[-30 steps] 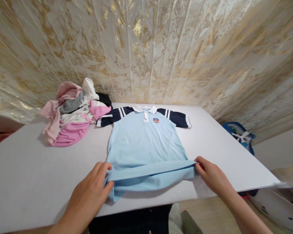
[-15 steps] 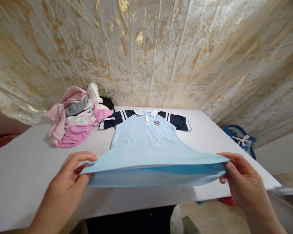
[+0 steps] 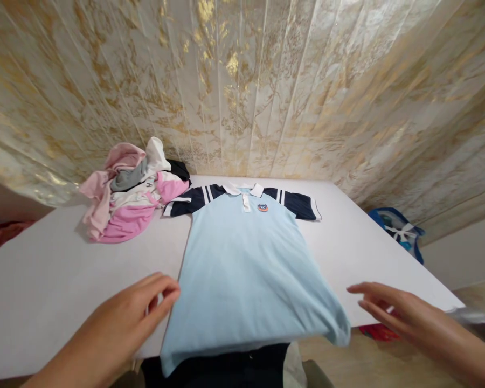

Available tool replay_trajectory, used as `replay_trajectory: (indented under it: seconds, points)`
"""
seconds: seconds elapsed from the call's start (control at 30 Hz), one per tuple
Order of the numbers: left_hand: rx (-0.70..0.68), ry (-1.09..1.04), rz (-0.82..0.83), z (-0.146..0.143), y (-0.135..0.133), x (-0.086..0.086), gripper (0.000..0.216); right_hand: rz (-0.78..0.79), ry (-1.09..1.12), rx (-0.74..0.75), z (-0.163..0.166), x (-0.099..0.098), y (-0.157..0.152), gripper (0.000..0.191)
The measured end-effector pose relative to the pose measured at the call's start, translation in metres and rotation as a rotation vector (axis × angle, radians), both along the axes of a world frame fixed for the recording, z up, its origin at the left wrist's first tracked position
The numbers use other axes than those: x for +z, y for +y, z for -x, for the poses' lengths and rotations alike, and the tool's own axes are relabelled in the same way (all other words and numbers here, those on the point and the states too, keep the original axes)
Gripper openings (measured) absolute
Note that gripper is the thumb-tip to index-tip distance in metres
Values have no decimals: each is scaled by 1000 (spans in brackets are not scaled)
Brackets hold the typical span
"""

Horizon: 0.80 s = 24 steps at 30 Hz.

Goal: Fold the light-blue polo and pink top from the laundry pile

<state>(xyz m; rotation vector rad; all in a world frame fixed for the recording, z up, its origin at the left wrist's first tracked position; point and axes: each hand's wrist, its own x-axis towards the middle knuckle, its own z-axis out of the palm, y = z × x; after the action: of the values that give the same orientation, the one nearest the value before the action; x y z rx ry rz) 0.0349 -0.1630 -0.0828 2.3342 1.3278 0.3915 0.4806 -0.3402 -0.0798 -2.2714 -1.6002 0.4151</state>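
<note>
A light blue polo shirt (image 3: pixel 242 269) lies front up, with a white collar, navy sleeves with white stripes, and a round badge on the chest. Its lower hem hangs over the near edge of the white table (image 3: pixel 84 280). My left hand (image 3: pixel 125 312) is at the shirt's left side, thumb and forefinger brought together against the edge; whether cloth is pinched between them I cannot tell. Off the shirt's lower right corner is my right hand (image 3: pixel 396 312), apart from the cloth, with fingers loosely extended and nothing in them.
A heap of pink, white, grey and black clothes (image 3: pixel 125 199) sits at the back left, close to the shirt's left sleeve. A gold-patterned curtain (image 3: pixel 242 97) hangs behind the table. To the right, beyond the table, is a blue-edged clear bag (image 3: pixel 400 231).
The shirt's hem, held stretched and raised between both hands before, has dropped and hangs over the table edge. My right hand has let go; my left hand has shifted to the shirt's side.
</note>
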Motion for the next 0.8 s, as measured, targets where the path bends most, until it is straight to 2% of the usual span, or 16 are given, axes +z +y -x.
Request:
replay_trajectory:
  seconds: [0.07, 0.13, 0.23, 0.3, 0.37, 0.43, 0.53, 0.63, 0.7, 0.8]
  points:
    - [-30, 8, -62, -23, 31, 8, 41, -33, -31, 66, 17, 8, 37, 38]
    - [-58, 31, -166, -56, 57, 5, 44, -99, -64, 148, 44, 7, 82, 41]
    - [-135, 115, -244, -107, 85, -22, 48, -172, -167, 250, 88, -15, 146, 45]
    - [-131, 213, -229, -123, 98, -45, 54, -114, -251, 252, 104, -39, 171, 50]
    - [-113, 270, -224, -120, 108, -63, 59, -51, -304, 255, 102, -62, 177, 56]
    - [-100, 291, -240, -105, 115, -73, 61, -25, -346, 217, 82, -79, 170, 60]
    - [-47, 325, -250, -88, 119, -72, 61, -2, -404, 25, 44, -88, 156, 60]
    - [-15, 335, -247, -106, 111, -62, 63, -1, -439, -95, 37, -82, 159, 58]
    - [-120, 285, -251, -132, 102, -57, 64, -45, -434, -12, 57, -75, 171, 56]
    - [-305, 230, -205, -162, 86, -59, 63, -90, -352, 270, 97, -71, 186, 55]
